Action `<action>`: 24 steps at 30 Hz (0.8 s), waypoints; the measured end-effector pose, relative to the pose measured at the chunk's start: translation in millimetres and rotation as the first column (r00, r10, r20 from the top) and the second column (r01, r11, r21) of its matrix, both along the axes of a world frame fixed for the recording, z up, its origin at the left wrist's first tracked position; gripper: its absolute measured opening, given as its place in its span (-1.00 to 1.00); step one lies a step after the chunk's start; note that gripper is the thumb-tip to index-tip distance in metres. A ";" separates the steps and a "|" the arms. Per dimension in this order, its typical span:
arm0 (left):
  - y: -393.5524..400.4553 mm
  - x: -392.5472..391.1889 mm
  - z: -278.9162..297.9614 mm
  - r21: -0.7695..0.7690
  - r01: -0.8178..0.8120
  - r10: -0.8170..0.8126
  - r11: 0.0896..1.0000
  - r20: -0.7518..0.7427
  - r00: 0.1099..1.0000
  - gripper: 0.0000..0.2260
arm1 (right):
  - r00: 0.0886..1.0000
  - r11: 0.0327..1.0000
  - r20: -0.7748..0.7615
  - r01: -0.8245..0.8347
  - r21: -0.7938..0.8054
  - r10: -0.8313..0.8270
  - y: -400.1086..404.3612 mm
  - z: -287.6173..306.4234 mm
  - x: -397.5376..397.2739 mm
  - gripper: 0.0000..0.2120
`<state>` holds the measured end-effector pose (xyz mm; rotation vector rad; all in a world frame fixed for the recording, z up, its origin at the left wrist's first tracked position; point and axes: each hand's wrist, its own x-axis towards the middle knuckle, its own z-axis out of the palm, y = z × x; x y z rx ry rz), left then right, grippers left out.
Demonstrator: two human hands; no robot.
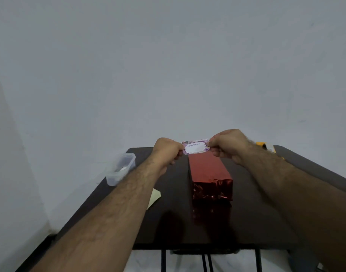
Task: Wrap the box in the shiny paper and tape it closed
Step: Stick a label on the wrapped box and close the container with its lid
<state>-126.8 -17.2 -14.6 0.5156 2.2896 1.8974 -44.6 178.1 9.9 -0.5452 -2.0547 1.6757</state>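
The box [210, 176] was covered in shiny red paper, crinkled and glinting at its near end. The small card [195, 146] was white with a purple floral border and dark script lettering. The table [256, 213] was glossy black. Near its left edge stood a clear container [121, 168] and lay a pale yellow sheet [154, 197]; something yellow [263, 146] showed at the far right corner.

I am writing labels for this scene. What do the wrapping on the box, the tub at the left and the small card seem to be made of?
Wrapping on the box: red metallic foil paper, glossy; its crumpled end glints.
Tub: probably clear plastic; translucent, with a rounded rim.
Card: apparently printed paper or thin card, white with a purple floral border, pinched between the left hand and right hand.
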 end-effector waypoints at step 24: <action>85.8 -62.4 -21.1 -0.562 -0.168 0.031 0.810 -0.245 0.969 -0.89 | 0.889 0.808 0.385 -0.029 0.589 -0.248 54.5 -26.0 -68.1 -0.83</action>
